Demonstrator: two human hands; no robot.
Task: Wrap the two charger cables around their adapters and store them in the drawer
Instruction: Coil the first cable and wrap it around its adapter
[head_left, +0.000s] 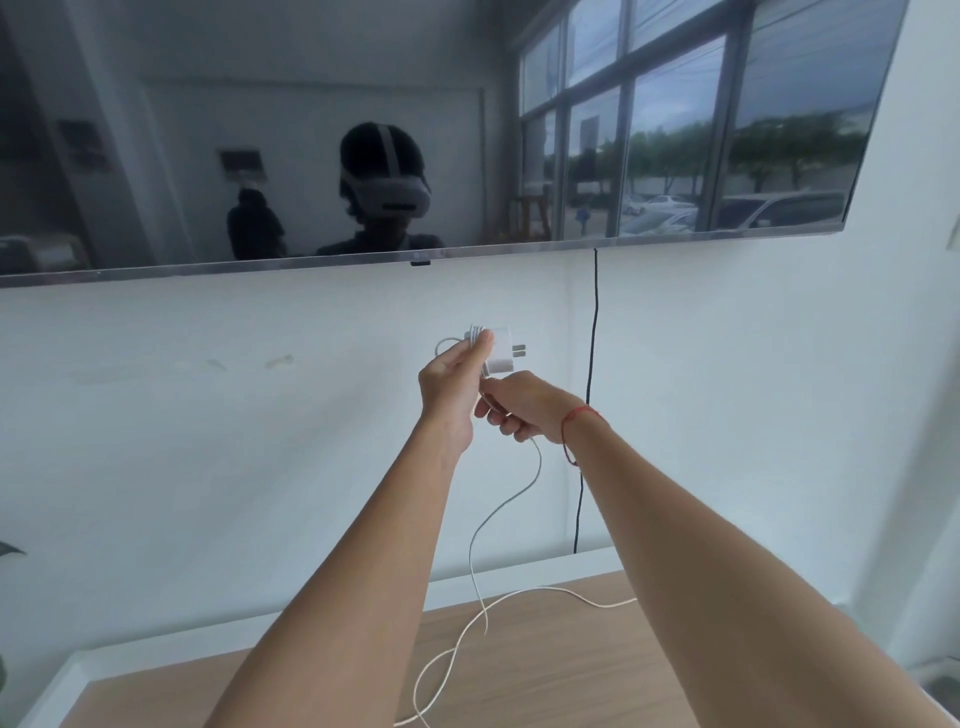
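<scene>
My left hand (453, 387) holds a white charger adapter (501, 351) up in front of the wall, its two prongs pointing right. A few turns of white cable are wound on the adapter under my left thumb. Just below it, my right hand (524, 408) grips the white cable (519, 493), which hangs down from my fist. The loose cable drops in a curve to the wooden top (545, 686) and lies there in a loop. Whether the strand running right along the wood is a second cable is unclear. No drawer is in view.
A large dark TV screen (363, 130) hangs on the white wall above my hands. A black cord (589, 405) runs down the wall from the TV to the unit's white back ledge (519, 577). A red string bracelet (576, 421) circles my right wrist.
</scene>
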